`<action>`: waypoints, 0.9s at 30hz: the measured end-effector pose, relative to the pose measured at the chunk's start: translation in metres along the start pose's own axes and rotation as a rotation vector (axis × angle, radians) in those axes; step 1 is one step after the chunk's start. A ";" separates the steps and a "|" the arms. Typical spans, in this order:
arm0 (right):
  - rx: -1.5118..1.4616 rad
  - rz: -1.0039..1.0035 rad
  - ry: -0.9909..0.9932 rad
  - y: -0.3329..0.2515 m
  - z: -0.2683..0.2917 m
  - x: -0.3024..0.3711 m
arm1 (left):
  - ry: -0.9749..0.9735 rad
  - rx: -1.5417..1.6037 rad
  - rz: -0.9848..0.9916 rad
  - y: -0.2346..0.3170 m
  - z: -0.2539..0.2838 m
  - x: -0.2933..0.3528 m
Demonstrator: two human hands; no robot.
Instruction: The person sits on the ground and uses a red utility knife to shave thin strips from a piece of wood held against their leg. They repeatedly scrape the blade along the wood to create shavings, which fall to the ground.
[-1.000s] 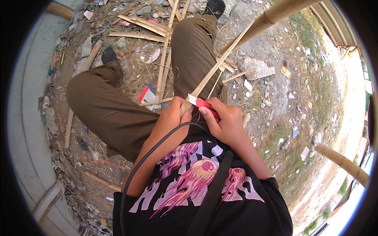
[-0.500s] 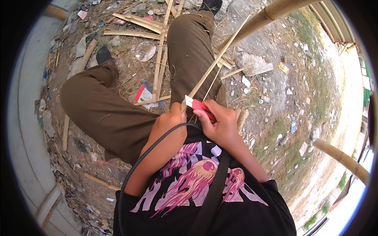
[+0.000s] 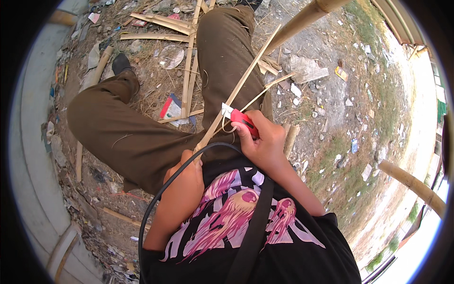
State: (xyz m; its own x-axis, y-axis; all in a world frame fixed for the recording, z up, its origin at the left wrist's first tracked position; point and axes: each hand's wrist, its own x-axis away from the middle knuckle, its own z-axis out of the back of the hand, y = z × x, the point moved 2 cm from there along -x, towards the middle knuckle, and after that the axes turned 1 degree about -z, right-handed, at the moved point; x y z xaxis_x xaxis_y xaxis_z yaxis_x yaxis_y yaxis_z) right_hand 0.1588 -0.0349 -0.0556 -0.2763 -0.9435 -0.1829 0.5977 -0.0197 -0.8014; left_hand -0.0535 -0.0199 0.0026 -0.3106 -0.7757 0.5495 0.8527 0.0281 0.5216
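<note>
My left hand [image 3: 185,179] is wrapped round the near end of a long, thin bamboo strip [image 3: 244,77], close to my belly. From there the strip slants away to the upper right across my thigh. In my right hand [image 3: 263,141] is a red utility knife [image 3: 244,124], its pale blade lying against the strip some way beyond the left hand. A narrow sliver [image 3: 261,93] splits off beside the blade and runs to the right, and a thin curl hangs below the knife. A black cable [image 3: 169,188] arcs across my left wrist and lap.
Split bamboo slats [image 3: 188,71] lie crossed on the littered ground ahead. A thick bamboo pole [image 3: 302,23] rises at the upper right, another pole [image 3: 411,186] juts in at the right. A pale wall [image 3: 35,142] stands on the left.
My left hand has drawn back toward my body with the strip, exposing more of it. The knife stays at nearly the same place, and the sliver beside the blade now reaches farther out.
</note>
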 end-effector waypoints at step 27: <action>-0.267 -0.223 -0.007 -0.010 0.041 -0.036 | 0.112 0.457 -0.226 0.004 0.011 -0.050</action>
State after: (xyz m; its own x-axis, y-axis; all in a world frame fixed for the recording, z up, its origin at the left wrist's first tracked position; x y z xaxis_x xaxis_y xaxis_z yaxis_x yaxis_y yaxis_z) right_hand 0.1941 -0.0144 -0.0178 -0.3721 -0.9281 0.0167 0.3050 -0.1393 -0.9421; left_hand -0.0392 0.0261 -0.0153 -0.3979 -0.8561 0.3300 0.4911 0.1051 0.8647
